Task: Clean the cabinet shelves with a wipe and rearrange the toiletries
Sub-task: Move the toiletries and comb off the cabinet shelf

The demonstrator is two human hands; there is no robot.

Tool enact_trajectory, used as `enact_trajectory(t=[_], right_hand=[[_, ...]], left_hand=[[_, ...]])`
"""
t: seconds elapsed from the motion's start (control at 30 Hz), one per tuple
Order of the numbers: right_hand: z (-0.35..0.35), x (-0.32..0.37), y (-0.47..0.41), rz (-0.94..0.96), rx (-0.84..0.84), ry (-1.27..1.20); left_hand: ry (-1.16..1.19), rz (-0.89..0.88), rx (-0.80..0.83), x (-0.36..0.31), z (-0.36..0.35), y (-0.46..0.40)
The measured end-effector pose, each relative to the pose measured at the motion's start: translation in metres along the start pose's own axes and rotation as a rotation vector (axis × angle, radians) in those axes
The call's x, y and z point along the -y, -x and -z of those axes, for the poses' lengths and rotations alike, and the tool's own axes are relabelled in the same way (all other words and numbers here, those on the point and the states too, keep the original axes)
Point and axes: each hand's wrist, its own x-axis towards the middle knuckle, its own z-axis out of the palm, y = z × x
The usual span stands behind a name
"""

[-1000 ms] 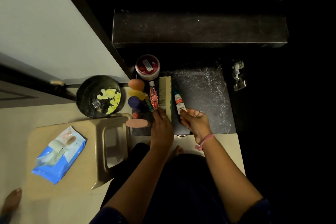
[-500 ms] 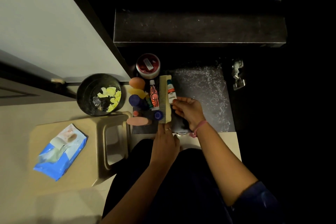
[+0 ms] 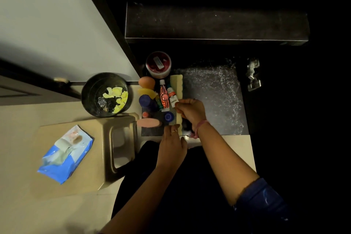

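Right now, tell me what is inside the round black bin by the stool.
The black bin holds yellow scraps and a clear crumpled wrapper. Its bottom beneath them is too dark and covered to make out.

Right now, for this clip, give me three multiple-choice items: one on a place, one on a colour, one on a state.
1. Where does the wipes pack lie?
A on the stool
B in the bin
C on the shelf

2. What colour is the wristband?
A green
B pink
C black

3. What is the right hand doing?
A hanging idle
B pressing the wipes pack
C holding the white tube

Key: A, the pack rests on the beige stool top; B, a pink band rings the right wrist; C, its fingers pinch the tube's lower end.
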Motion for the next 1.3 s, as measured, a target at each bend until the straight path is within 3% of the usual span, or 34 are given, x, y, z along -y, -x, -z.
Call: enact_trajectory(t=[0.43, 1.0, 1.3], right_hand=[[-0.003, -0.002, -0.001, 0.022, -0.048, 0.107], [0.014, -0.002, 0.012, 0.092, 0.002, 0.153], [0.024, -0.010, 0.026, 0.180, 0.003, 0.058]], left_hand=[[-0.003, -0.047, 0.005, -0.004, 0.002, -0.002], [0.057, 0.034, -0.053, -0.014, -0.005, 0.010], [0.147, 0.095, -0.075, -0.012, -0.007, 0.020]])
